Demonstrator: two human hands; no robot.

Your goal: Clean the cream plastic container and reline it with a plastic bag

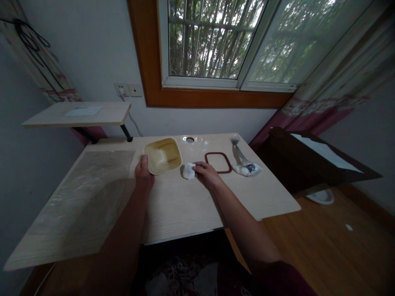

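A pale yellow square container point(163, 155) sits on the light wooden desk point(185, 205). My left hand point(143, 172) grips its left rim, thumb on the edge. Just right of the container, my right hand point(207, 173) pinches a small crumpled white cloth or tissue point(189, 171) that rests on the desk. A dark red rectangular sealing ring point(218, 162) lies flat beside my right hand.
A crumpled clear plastic bag point(245, 164) lies at the desk's right rear. A clear plastic sheet point(92, 185) covers the desk's left part. A cable hole point(189, 139) is near the wall. A raised shelf point(80, 114) stands at the left, dark furniture point(308, 160) at the right.
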